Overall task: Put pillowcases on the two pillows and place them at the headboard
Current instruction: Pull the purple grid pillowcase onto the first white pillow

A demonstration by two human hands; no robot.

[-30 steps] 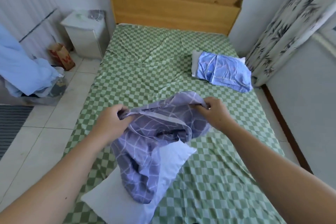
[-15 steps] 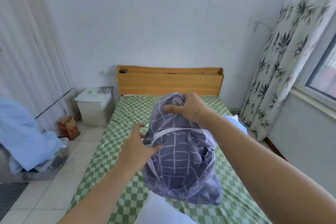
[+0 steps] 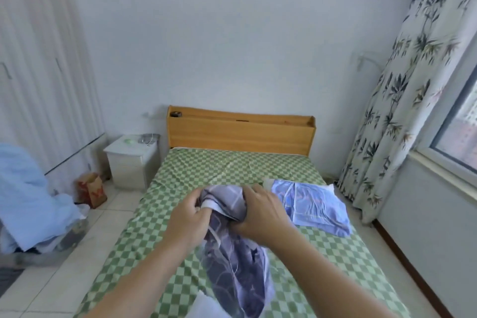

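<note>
Both hands hold a grey-purple pillowcase (image 3: 237, 266) with a white grid pattern above the bed. My left hand (image 3: 189, 219) grips its bunched top edge from the left, and my right hand (image 3: 263, 214) grips it from the right; the cloth hangs down between my forearms. A corner of a bare white pillow (image 3: 204, 304) shows at the bottom edge under the cloth. A second pillow (image 3: 268, 183) lies on the right side of the bed with a light blue pillowcase (image 3: 315, 206) lying over it. The wooden headboard (image 3: 240, 134) stands at the far end.
The bed has a green checked sheet (image 3: 206, 170). A white nightstand (image 3: 131, 160) and a paper bag (image 3: 94, 190) stand left of the bed. Light blue cloth (image 3: 28, 199) is piled at far left. A patterned curtain (image 3: 402, 100) hangs along the right.
My hands have come down and drawn close together, bunching the pillowcase's top edge. The left hand, open half a second ago, now grips the cloth. The blue pillowcase is in view again.
</note>
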